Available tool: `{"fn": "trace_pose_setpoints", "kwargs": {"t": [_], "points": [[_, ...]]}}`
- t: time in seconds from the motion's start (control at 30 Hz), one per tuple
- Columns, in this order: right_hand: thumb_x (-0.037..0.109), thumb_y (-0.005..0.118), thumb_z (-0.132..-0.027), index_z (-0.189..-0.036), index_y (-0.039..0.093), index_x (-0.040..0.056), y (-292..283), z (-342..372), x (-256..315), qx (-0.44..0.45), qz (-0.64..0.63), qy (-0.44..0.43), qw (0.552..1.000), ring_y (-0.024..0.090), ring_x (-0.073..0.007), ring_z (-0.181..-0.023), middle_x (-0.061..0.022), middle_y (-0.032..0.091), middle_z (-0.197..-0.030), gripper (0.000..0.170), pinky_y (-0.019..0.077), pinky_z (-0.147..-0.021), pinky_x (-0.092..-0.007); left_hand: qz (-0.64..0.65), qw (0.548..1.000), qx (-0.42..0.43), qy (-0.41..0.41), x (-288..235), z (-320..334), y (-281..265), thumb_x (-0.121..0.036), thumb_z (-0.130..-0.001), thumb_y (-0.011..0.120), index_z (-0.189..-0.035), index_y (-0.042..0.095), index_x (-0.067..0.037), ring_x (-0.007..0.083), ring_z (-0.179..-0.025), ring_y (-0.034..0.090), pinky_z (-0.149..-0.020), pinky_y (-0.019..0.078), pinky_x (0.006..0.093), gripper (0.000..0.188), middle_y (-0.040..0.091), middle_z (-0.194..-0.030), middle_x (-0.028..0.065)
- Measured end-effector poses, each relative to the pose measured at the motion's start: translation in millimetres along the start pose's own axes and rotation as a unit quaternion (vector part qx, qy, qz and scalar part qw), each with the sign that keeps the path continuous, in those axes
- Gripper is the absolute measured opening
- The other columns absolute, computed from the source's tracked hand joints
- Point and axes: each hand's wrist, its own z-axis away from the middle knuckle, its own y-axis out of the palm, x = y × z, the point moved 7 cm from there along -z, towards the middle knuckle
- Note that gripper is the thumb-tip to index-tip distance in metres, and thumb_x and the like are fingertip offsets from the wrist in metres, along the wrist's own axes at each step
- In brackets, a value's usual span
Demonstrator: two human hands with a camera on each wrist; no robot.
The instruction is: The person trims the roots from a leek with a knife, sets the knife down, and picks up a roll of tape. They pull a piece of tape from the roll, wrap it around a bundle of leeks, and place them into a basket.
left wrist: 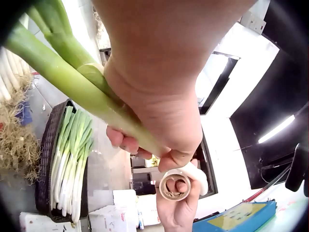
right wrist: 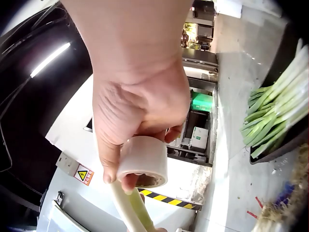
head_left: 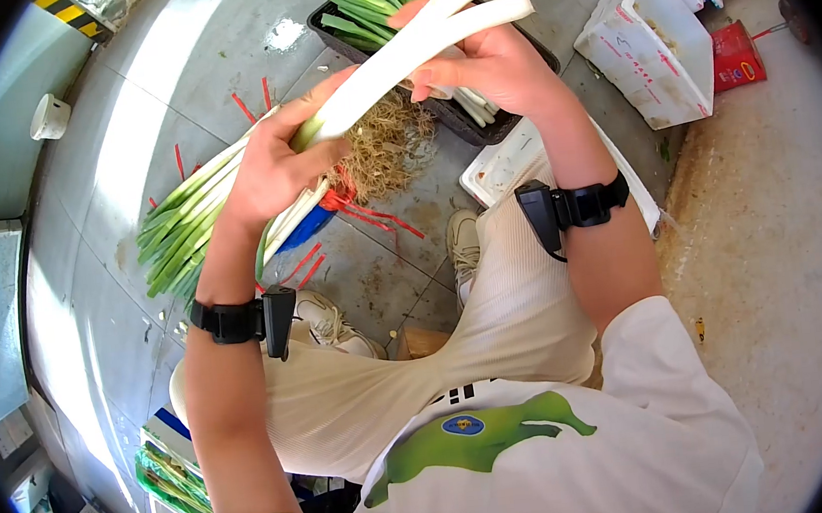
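My left hand (head_left: 279,165) grips thick green onion stalks (head_left: 411,51), their white ends pointing to the upper right in the head view. The left wrist view shows their green parts (left wrist: 65,79) passing under the left hand (left wrist: 161,111). In the right hand (right wrist: 137,106) is a roll of pale tape (right wrist: 143,157), with fingers through and around its core. The roll (left wrist: 163,190) touches or nearly touches the stalks' white part. Seen from the head, the right hand (head_left: 501,65) is behind the white ends, and the roll is mostly hidden there.
A pile of green onions (head_left: 194,213) lies on the floor at left, beside tangled roots (head_left: 385,145) and red ties (head_left: 377,215). A dark basket (head_left: 550,57) holds more onions (head_left: 386,2). Foam boxes (head_left: 648,46) and a red packet (head_left: 736,57) are at upper right.
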Motion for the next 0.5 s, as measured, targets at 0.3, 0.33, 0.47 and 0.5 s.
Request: {"fn": "trace_pose_setpoints", "kwargs": {"t": [0.3, 0.33, 0.47, 0.5], "points": [[0.014, 0.072, -0.089, -0.111, 0.062, -0.001, 2.6, -0.6, -3.5, -0.137, -0.054, 0.013, 0.989, 0.069, -0.0156, -0.073, -0.0091, 0.069, -0.091, 0.029, 0.0532, -0.065, -0.0275, -0.34, 0.889, -0.243, 0.187, -5.9, 6.6, 10.6, -0.017, -0.088, 0.072, -0.141, 0.05, -0.01, 0.0233, -0.09, 0.061, -0.08, 0.049, 0.0342, 0.057, 0.063, -0.105, 0.0098], [0.014, 0.072, -0.089, -0.111, 0.062, -0.001, 4.7, -2.0, -5.5, -0.134, -0.053, 0.013, 0.989, 0.069, -0.0156, -0.073, -0.0091, 0.069, -0.091, 0.029, 0.0532, -0.065, -0.0275, -0.34, 0.888, -0.246, 0.187, 1.1, 5.1, 10.4, -0.017, -0.088, 0.072, -0.141, 0.05, -0.01, 0.0233, -0.09, 0.061, -0.08, 0.049, 0.0342, 0.057, 0.063, -0.105, 0.0098], [0.016, 0.073, -0.088, -0.109, 0.063, -0.0015, 9.4, -0.1, -13.6, -0.196, -0.11, 0.035, 0.974, 0.07, -0.0171, -0.072, -0.0093, 0.069, -0.089, 0.029, 0.0538, -0.064, -0.0281, -0.451, 0.786, -0.324, 0.273, -3.2, 11.8, 11.4, -0.023, -0.085, 0.074, -0.141, 0.051, -0.015, 0.0297, -0.094, 0.06, -0.081, 0.0485, 0.0403, 0.061, 0.063, -0.112, 0.011], [0.017, 0.073, -0.088, -0.108, 0.063, -0.0014, 12.9, 0.4, -14.6, -0.201, -0.119, 0.047, 0.971, 0.07, -0.0175, -0.072, -0.0093, 0.069, -0.089, 0.029, 0.054, -0.063, -0.0283, -0.47, 0.769, -0.339, 0.269, -4.0, 12.9, 9.6, -0.023, -0.085, 0.074, -0.141, 0.051, -0.015, 0.0294, -0.094, 0.06, -0.081, 0.0483, 0.0409, 0.061, 0.063, -0.112, 0.0101]]}}
